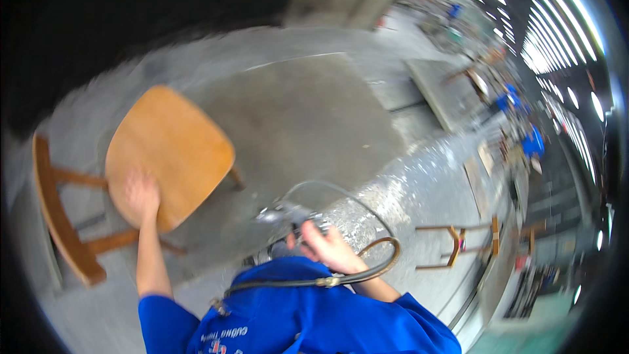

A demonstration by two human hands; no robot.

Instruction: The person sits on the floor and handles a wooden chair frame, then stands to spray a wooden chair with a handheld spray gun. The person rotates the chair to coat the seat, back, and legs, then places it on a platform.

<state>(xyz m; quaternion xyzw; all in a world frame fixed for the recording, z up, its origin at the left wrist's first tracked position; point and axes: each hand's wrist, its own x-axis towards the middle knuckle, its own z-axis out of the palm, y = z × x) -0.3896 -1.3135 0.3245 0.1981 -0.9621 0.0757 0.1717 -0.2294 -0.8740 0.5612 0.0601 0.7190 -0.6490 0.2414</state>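
Observation:
A wooden chair [171, 151] with an orange-brown seat stands to my left, its curved backrest at the far left. My left hand [142, 195] lies on the seat near the backrest side, fingers spread, though motion blurs them. In front of my body, my right hand [324, 247] is closed around a metallic spray gun [288, 213], whose nozzle end points left toward the chair. From the gun a thin hose [367, 206] loops out to the right and comes back across the front of my blue shirt. Blur hides the finer parts of the gun.
The grey floor [295, 118] has white spatter [386, 203] to the right of the gun. Another wooden chair frame [455, 247] is on the right. Farther off are a flat grey panel [445, 92] and people in blue [532, 142]. A dark area fills the upper left.

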